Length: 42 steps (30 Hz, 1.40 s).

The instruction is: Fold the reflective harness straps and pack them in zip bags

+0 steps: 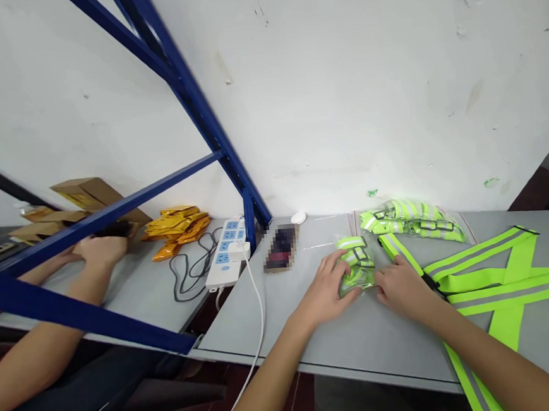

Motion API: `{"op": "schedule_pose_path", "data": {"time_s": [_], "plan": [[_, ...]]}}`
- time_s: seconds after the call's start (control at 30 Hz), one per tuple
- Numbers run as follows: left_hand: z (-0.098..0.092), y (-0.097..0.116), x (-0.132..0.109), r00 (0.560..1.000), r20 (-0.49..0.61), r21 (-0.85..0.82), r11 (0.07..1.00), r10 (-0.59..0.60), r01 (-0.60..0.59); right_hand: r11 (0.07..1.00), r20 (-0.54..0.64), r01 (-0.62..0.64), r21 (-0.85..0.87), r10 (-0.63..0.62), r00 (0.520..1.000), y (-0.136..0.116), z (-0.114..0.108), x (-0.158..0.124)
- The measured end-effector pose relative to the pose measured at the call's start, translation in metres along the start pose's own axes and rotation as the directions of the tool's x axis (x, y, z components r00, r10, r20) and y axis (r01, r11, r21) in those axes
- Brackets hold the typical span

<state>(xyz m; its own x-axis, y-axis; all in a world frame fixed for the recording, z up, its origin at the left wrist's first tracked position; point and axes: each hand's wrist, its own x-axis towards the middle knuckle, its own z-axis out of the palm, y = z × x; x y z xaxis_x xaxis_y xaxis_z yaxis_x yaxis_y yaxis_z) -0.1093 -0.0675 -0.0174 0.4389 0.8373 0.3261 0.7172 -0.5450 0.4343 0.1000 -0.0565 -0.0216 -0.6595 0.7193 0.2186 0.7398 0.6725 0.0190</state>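
We are working at a grey counter [361, 335], with our left hand [326, 290] and right hand [402, 287] closing in from either side on a clear plastic bag [355, 264] of folded lime-yellow reflective vest material. Our left fingers [336, 270] are curled over the top of the bag and have hold of it, while our right fingers [382, 292] are pressing against its right edge, so both hands are nearly closed around it and only the bag lies between them. Just beyond it, a second bagged reflective vest [411, 220] is lying flat against the wall [342, 99], and an unfolded reflective vest [499, 283] is sprawling across the counter to our right, one lime strap touching our right hand and another hanging over the front edge. Further left, a blurred phone [281, 248] is lying face up near a small white oval object [298, 217], and a white power strip [226, 253] is sitting by a loop of black cable [189, 269], with a white cable [258, 308] dropping off the edge. Beyond a blue steel shelf frame [163, 68], a co-worker's hand [100, 251] is reaching across the next counter section towards a heap of yellow packets [176, 232], and a cardboard box [93, 197] is leaning behind them.
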Motion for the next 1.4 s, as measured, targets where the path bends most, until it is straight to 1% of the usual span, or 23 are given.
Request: {"op": "schedule_pose_path", "data": {"time_s": [0.1, 0.17, 0.23, 0.33, 0.4, 0.5, 0.67, 0.73, 0.87, 0.93, 1.0, 1.03, 1.07, 1.13, 1.2, 1.23, 1.33, 1.4], "plan": [[0.000, 0.001, -0.017, 0.998, -0.007, 0.088, 0.994, -0.058, 0.058, 0.998, -0.010, -0.056, 0.029, 0.057, 0.998, 0.002, -0.012, -0.002], [0.004, 0.003, -0.024, 0.991, 0.011, 0.193, 0.973, -0.130, 0.125, 0.998, -0.058, -0.049, 0.036, 0.051, 0.997, -0.002, -0.015, 0.000], [0.010, 0.006, -0.026, 0.983, 0.031, 0.286, 0.944, -0.183, 0.166, 0.999, -0.115, -0.028, 0.019, 0.030, 0.993, -0.008, -0.013, 0.004], [0.016, 0.013, -0.025, 0.977, 0.026, 0.352, 0.917, -0.211, 0.189, 0.999, -0.164, 0.020, -0.048, -0.028, 0.986, -0.016, -0.006, 0.015], [0.017, 0.016, -0.024, 0.972, 0.008, 0.367, 0.905, -0.234, 0.215, 0.994, -0.146, 0.076, -0.082, -0.087, 0.985, -0.017, -0.002, 0.024], [0.018, 0.017, -0.025, 0.963, -0.016, 0.377, 0.891, -0.269, 0.255, 0.984, -0.087, 0.149, -0.095, -0.157, 0.984, -0.017, -0.001, 0.036], [0.017, 0.015, -0.027, 0.959, -0.041, 0.379, 0.883, -0.282, 0.276, 0.976, -0.014, 0.166, -0.143, -0.170, 0.985, -0.023, 0.002, 0.047], [0.017, 0.015, -0.027, 0.959, -0.043, 0.379, 0.884, -0.279, 0.274, 0.973, -0.035, 0.168, -0.161, -0.175, 0.984, -0.026, 0.007, 0.047], [0.017, 0.012, -0.029, 0.957, -0.056, 0.381, 0.880, -0.284, 0.284, 0.979, -0.145, 0.110, -0.172, -0.136, 0.980, -0.024, 0.017, 0.034], [0.015, 0.009, -0.031, 0.949, -0.109, 0.382, 0.869, -0.297, 0.315, 0.980, -0.180, 0.075, -0.184, -0.109, 0.978, -0.019, 0.018, 0.022], [0.012, 0.006, -0.031, 0.941, -0.180, 0.378, 0.864, -0.285, 0.334, 0.977, -0.187, 0.041, -0.207, -0.081, 0.979, -0.012, 0.017, 0.010], [0.010, 0.006, -0.031, 0.948, -0.189, 0.380, 0.872, -0.255, 0.310, 0.977, -0.183, 0.029, -0.212, -0.069, 0.981, -0.008, 0.016, 0.005], [0.007, 0.007, -0.030, 0.963, -0.173, 0.388, 0.884, -0.208, 0.261, 0.977, -0.172, 0.027, -0.210, -0.064, 0.983, -0.006, 0.014, 0.000], [0.003, 0.011, -0.023, 0.992, -0.081, 0.406, 0.906, -0.094, 0.119, 0.980, -0.132, 0.061, -0.192, -0.087, 0.987, -0.002, 0.013, -0.005], [0.001, 0.016, -0.011, 1.000, 0.021, 0.399, 0.917, -0.006, -0.003, 0.979, -0.089, 0.112, -0.171, -0.129, 0.988, -0.001, 0.013, -0.006], [0.002, 0.018, -0.003, 0.998, 0.059, 0.382, 0.923, 0.019, -0.040, 0.977, -0.075, 0.139, -0.165, -0.152, 0.986, -0.001, 0.014, -0.006], [0.010, 0.018, 0.018, 0.991, 0.127, 0.302, 0.949, 0.049, -0.085, 0.967, -0.056, 0.202, -0.152, -0.213, 0.975, -0.003, 0.019, -0.002], [0.018, 0.012, 0.026, 0.992, 0.120, 0.269, 0.960, 0.051, -0.081, 0.964, -0.041, 0.224, -0.145, -0.232, 0.972, -0.004, 0.023, 0.000]]}}
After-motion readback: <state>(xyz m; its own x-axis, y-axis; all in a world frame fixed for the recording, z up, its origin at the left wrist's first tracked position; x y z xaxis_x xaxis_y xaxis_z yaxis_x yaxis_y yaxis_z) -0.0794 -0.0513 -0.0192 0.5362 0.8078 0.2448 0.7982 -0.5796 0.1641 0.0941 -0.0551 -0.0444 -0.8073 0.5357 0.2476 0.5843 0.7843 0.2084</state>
